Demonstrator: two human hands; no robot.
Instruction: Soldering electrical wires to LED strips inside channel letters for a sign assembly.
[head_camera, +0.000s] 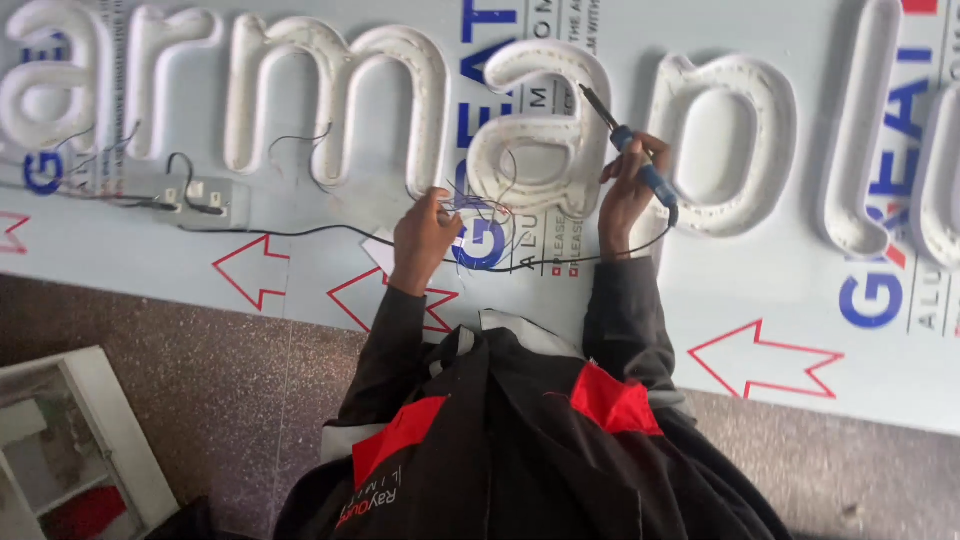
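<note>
Nearest the camera is the person's black jacket with red panels (480, 440), its two dark sleeves reaching up toward the work. The right hand (625, 190) has its fingers (612, 170) closed around the blue handle of a soldering iron (640, 165), held like a pen; the iron's long axis runs on a slant, from the cord end at the lower right near the wrist up and to the left, so its dark metal tip (592, 100) sits over the upper curve of the white channel letter "a" (535, 125). The left hand (425, 230) lies lower and to the left, its fingers (445, 205) curled and pinched on a small tangle of thin wires (480, 205) at the lower left edge of that same letter; whether one strand or several are pinched cannot be made out. The wires thus lie just right of the left fingers and below and left of the iron's tip, and the left hand is the nearer of the two to them. A black cord (560, 262) trails from the iron's handle, runs leftward past the left wrist and on to a white socket strip (205, 200) with plugs in it. The letters, a white "m" (340, 100) to the left and a white "p" (730, 140) to the right among them, rest on a pale film-covered sign panel (700, 290) with red arrows, laid on a speckled floor (250, 380).
</note>
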